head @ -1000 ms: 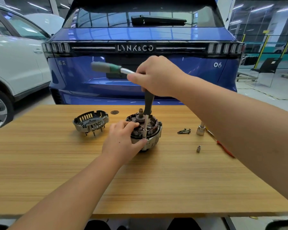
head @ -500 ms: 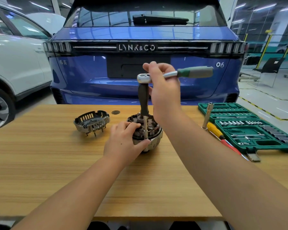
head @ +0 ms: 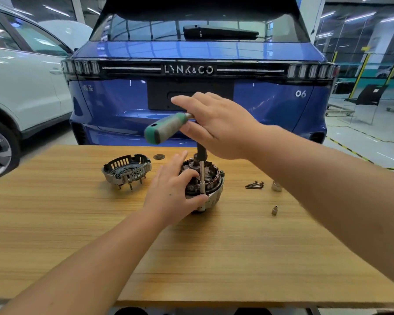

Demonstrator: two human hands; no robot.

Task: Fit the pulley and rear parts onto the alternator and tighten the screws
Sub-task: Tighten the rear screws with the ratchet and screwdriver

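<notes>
Alternator (head: pixel 205 185) stands near the middle of a wooden table (head: pixel 77 235), rear face up, directly in front of the person and between both hands. Its round body shows dark copper windings inside a silver outer ring, with the shaft stub poking up at the centre. A ratchet wrench (head: pixel 166 127) stands over it: the extension bar runs straight down to a screw at the near edge of the housing, while the green-and-grey handle sticks out level toward the left. The right hand (head: pixel 216 126) rests on top of the ratchet head with fingers mostly straight, pushing the handle rather than gripping it. The left hand (head: pixel 173 189) is the nearer one, fingers curled around the alternator's left side to steady it. The upright bar is the axis the next swing likely turns about. The rear cover (head: pixel 126 170), a slotted black-and-silver cup, lies apart to the left. Loose screws (head: pixel 255 184) lie to the right
</notes>
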